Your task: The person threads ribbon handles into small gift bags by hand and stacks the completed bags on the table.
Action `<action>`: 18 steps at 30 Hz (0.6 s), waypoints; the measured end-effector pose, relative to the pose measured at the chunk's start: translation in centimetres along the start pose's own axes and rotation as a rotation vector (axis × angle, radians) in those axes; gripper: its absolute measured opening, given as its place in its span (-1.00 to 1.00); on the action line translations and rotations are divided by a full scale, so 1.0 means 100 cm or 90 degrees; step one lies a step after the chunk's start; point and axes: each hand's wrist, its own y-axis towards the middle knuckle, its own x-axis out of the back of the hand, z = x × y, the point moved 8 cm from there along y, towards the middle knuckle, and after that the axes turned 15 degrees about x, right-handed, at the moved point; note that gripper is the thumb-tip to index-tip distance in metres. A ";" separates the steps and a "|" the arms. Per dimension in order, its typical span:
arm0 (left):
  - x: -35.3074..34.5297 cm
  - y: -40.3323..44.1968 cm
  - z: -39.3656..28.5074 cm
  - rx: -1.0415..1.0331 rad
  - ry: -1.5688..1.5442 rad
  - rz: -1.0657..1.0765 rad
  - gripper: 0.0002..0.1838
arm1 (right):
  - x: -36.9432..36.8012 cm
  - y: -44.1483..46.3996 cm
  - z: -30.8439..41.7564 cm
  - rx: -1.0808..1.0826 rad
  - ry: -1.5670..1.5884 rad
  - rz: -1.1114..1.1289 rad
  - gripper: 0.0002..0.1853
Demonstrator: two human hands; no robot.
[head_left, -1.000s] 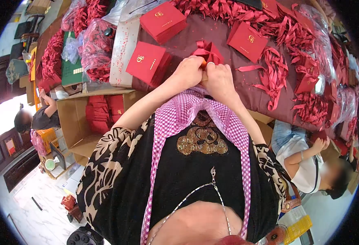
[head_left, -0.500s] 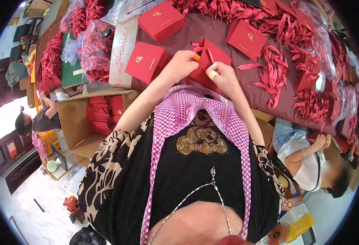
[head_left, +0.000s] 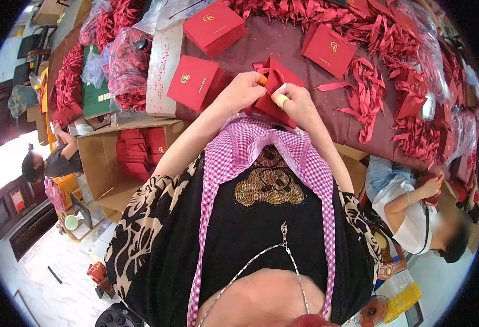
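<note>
A red paper gift bag (head_left: pixel 285 74) is at the table edge in front of me, its mouth between my two hands. My left hand (head_left: pixel 243 91), with an orange finger cover on a fingertip, is closed at the bag's left side, pinching its edge or the ribbon; which one I cannot tell. My right hand (head_left: pixel 298 103), with a pale yellow thumb cover, pinches at the bag's opening, where a dark red ribbon (head_left: pixel 261 67) shows. The fingertips hide most of what they grip. Just left of my left hand lies a red bag stack (head_left: pixel 193 82) with gold print.
More printed red bags (head_left: pixel 215 27) are piled further back, others (head_left: pixel 331 52) at right. Loose ribbons (head_left: pixel 363 98) cover the right side. An open carton (head_left: pixel 100 169) holding red bags stands below left. One co-worker (head_left: pixel 413 201) sits at right, another (head_left: pixel 59 158) at far left.
My right hand has shifted slightly left, and the ribbon that stood up by its fingers no longer shows there. My left hand has dipped a little. The right co-worker's hands have moved.
</note>
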 end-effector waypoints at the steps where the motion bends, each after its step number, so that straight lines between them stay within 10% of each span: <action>1: -0.001 0.000 0.003 0.009 0.002 0.005 -0.69 | -0.001 -0.001 0.000 -0.005 -0.007 0.005 -0.82; 18: -0.014 -0.019 -0.007 -0.075 0.035 -0.102 -0.57 | 0.001 -0.012 -0.040 -0.056 0.473 -0.091 -0.92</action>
